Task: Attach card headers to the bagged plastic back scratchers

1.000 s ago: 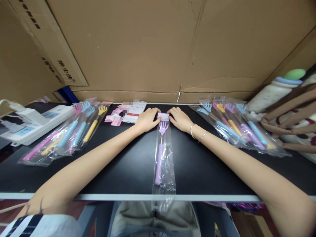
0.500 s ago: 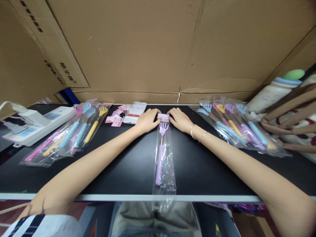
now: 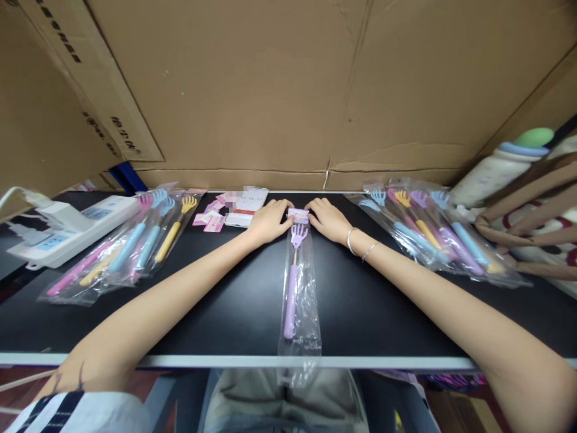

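Note:
A purple back scratcher point(image 3: 291, 294) lies in a clear plastic bag point(image 3: 310, 300) in the middle of the black desk, its claw end pointing away from me. Across the bag's far end sits a small pink and white label card point(image 3: 298, 216). My left hand point(image 3: 270, 221) is closed with thumb and forefinger at the card's left edge. At the right edge my right hand point(image 3: 330, 219) pinches it the same way, a bracelet on its wrist. The bag's near end hangs over the desk edge.
Bagged back scratchers lie at left point(image 3: 128, 246) and right point(image 3: 428, 231). Left of my left hand are a phone point(image 3: 246, 207) and loose label cards point(image 3: 213, 223). A power strip point(image 3: 67, 237) lies far left; a bottle point(image 3: 496, 171) stands right. Cardboard point(image 3: 252, 90) walls the back.
Both hands stay at the label card and the bagged back scratcher lies in the same place. The card's face shows a little flatter now; the view has shifted very slightly.

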Demonstrator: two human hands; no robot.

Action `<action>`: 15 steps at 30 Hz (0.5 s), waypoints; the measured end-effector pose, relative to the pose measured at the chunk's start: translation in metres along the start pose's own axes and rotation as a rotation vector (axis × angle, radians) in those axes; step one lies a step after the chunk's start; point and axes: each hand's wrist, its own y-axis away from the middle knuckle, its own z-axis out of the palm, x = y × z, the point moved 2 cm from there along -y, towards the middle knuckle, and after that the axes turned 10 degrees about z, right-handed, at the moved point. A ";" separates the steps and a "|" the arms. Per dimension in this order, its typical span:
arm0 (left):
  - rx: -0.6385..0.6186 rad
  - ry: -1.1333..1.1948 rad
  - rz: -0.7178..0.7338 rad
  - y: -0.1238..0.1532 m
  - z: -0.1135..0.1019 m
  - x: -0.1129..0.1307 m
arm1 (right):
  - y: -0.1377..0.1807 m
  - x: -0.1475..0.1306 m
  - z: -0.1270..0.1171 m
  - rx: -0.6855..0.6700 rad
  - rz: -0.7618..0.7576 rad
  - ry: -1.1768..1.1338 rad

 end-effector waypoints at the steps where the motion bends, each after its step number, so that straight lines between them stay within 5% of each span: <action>1: -0.002 0.001 0.000 0.000 0.000 0.000 | 0.000 0.000 0.000 -0.001 -0.001 0.000; 15: -0.002 0.004 0.007 0.001 0.000 0.000 | -0.001 0.001 0.001 0.007 -0.011 -0.007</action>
